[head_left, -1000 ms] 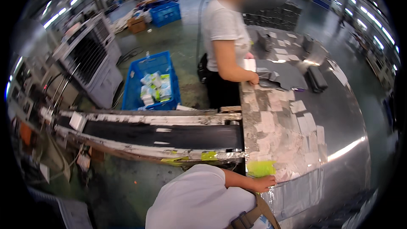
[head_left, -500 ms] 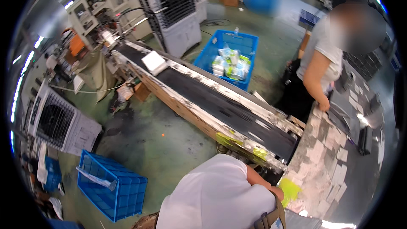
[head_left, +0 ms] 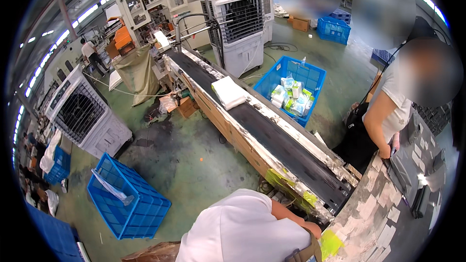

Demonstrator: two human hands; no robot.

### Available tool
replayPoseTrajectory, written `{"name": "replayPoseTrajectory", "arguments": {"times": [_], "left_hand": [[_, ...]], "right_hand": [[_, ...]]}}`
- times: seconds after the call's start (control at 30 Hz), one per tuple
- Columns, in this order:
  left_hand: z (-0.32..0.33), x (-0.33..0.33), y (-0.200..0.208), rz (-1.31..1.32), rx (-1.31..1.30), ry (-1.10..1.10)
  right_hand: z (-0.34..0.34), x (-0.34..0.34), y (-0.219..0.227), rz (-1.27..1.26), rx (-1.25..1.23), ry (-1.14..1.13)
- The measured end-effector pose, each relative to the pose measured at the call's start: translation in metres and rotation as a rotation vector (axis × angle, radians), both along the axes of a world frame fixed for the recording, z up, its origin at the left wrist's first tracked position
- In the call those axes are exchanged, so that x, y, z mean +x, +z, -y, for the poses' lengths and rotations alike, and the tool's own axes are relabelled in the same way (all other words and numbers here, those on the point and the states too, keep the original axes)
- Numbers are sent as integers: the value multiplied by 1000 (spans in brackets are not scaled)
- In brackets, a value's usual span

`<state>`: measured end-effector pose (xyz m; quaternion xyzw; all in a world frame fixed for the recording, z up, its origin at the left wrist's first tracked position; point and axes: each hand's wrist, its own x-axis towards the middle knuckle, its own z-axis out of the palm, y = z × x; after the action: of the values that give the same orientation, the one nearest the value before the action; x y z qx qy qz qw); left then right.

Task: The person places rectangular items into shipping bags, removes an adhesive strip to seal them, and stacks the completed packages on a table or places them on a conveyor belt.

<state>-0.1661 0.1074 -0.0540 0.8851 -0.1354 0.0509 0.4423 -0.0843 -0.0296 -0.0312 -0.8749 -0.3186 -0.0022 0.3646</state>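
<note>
My left arm, in a white sleeve, reaches right along the lower edge. My left hand (head_left: 313,230) is by the near end of the conveyor, beside the yellow-green tape (head_left: 331,243) on the worktable. Its fingers are hidden, so whether it holds anything does not show. My right hand is out of view. On the conveyor's dark belt (head_left: 291,145) lies a white pack (head_left: 229,92), well beyond my hand. Worn tape and paper patches cover the near part of the worktable (head_left: 361,213).
At right, a co-worker (head_left: 388,111) stands with one hand at the table edge. A blue crate (head_left: 318,85) behind the conveyor holds several packs. Another blue crate (head_left: 141,213) is on the floor at left. Air coolers (head_left: 92,116) stand at left and behind the belt.
The white pack has come nearer along the belt. My view has shifted, so the scene sits further right and lower. My left arm still reaches to the table corner.
</note>
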Motion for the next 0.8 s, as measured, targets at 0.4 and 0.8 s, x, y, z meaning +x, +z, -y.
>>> {"name": "replayPoseTrajectory", "arguments": {"times": [0.4,0.8], "left_hand": [[1,-3,50,-60,146,-70],[-157,-30,143,58,305,242]], "right_hand": [[35,3,-8,-20,23,-104],[138,-33,-24,-74,9,-397]]}}
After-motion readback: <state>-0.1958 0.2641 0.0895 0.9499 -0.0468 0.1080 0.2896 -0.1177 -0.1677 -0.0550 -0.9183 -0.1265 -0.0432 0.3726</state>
